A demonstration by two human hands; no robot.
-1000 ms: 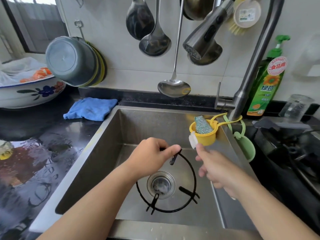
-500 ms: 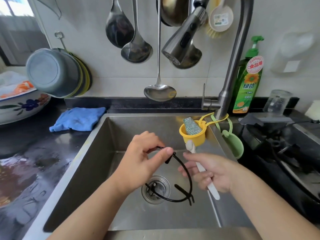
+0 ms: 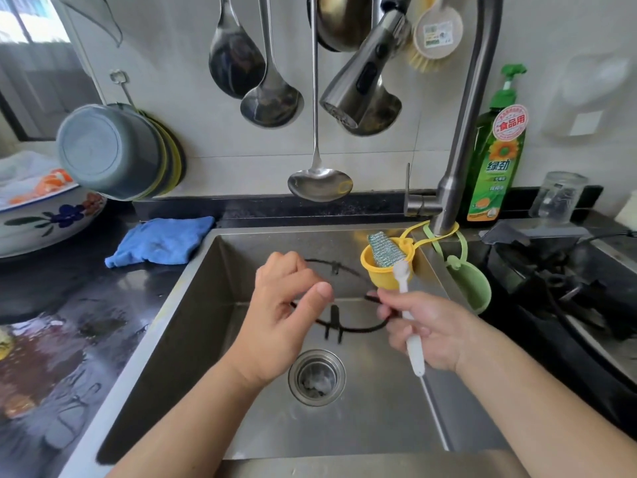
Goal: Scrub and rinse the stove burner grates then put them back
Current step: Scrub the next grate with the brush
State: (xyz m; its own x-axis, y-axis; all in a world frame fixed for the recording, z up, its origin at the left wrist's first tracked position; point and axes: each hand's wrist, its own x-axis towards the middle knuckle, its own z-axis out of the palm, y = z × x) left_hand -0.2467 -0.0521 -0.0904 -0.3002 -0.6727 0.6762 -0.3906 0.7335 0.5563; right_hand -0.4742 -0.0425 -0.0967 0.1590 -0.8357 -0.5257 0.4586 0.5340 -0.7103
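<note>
At frame centre, the left hand (image 3: 287,312) pinches the black burner grate (image 3: 348,298) above the sink (image 3: 193,339); it is blurred. The right hand (image 3: 431,331) grips a white brush (image 3: 410,326); its fingertips touch the grate's right edge.

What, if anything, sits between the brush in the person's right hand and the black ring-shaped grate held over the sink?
Nothing visible does. The left hand holds the grate up over the sink, and the right hand holds the white brush right beside the ring's right side. The yellow cup hangs just behind the brush head, not between them.
</note>
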